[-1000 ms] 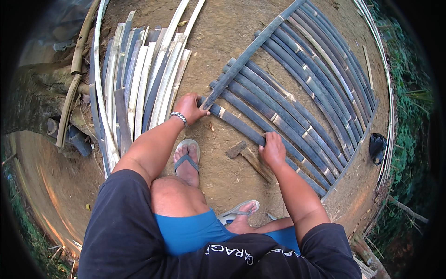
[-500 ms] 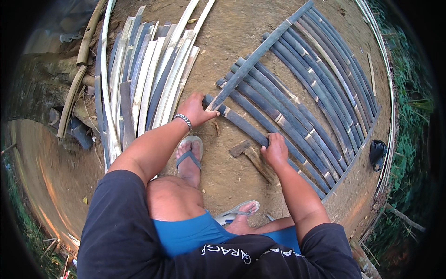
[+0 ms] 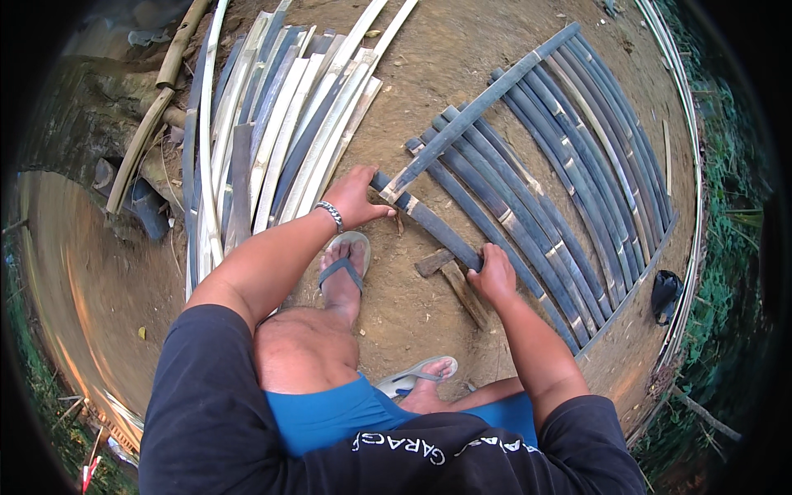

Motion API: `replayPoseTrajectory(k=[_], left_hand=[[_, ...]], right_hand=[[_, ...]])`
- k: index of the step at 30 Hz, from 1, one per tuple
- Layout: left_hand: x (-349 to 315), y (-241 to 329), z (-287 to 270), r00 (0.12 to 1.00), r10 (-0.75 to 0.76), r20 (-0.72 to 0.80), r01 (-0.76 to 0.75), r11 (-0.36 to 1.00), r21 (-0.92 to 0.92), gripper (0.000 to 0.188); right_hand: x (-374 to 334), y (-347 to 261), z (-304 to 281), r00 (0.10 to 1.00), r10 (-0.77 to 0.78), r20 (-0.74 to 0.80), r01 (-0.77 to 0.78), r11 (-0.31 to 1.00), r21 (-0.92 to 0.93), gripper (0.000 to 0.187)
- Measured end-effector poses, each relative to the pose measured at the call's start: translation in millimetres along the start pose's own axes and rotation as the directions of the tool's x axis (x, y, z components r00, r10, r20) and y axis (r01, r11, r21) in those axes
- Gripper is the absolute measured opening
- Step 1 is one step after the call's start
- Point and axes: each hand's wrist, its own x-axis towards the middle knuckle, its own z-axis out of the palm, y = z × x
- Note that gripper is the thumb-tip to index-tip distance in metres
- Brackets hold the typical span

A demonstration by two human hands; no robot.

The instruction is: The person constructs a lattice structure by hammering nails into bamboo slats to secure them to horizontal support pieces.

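A dark bamboo slat [image 3: 435, 227] lies nearest me, along the edge of a row of similar slats [image 3: 528, 223]. One of its ends sits under the lower end of a bamboo crosspiece [image 3: 478, 107]. My left hand [image 3: 356, 200] is at that end, its fingers against the tip and its thumb spread apart on the near side. Farther along the slat, my right hand [image 3: 495, 274] has its fingers wrapped over the edge. Part of the slat is hidden behind the right hand. A hammer [image 3: 462, 293] with a wooden handle rests on the ground between my hands.
Many split bamboo strips [image 3: 289, 124], pale and dark, lie piled at the left. A second crosspiece [image 3: 631, 285] runs along the slats' right ends. Beside it is a black plastic bag [image 3: 666, 295]. My sandalled feet [image 3: 342, 280] are close to the hammer.
My left thumb has come away from the crosspiece's lower end and now points clear of it. My right hand keeps its hold on the slat. The whole view has shifted slightly.
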Motion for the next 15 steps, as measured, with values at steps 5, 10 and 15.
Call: replayPoseTrajectory(k=[5,10,15], left_hand=[[-3.6,6.8,-1.0,0.999,-0.046,0.003,0.046,0.999,0.002,0.098],[-5.4,13.1,0.1,0.993,-0.115,0.000,0.115,0.993,0.010,0.098],[1.4,26.2,-6.3,0.986,-0.163,-0.030,0.163,0.987,0.006,0.100]], right_hand=[[-1.9,0.0,-2.7,1.000,-0.003,-0.028,0.003,1.000,0.001,0.041],[-1.1,0.5,-12.2,0.999,-0.020,-0.030,0.021,1.000,0.021,0.043],[0.6,4.8,-13.6,0.999,-0.025,-0.026,0.026,0.999,0.024,0.046]])
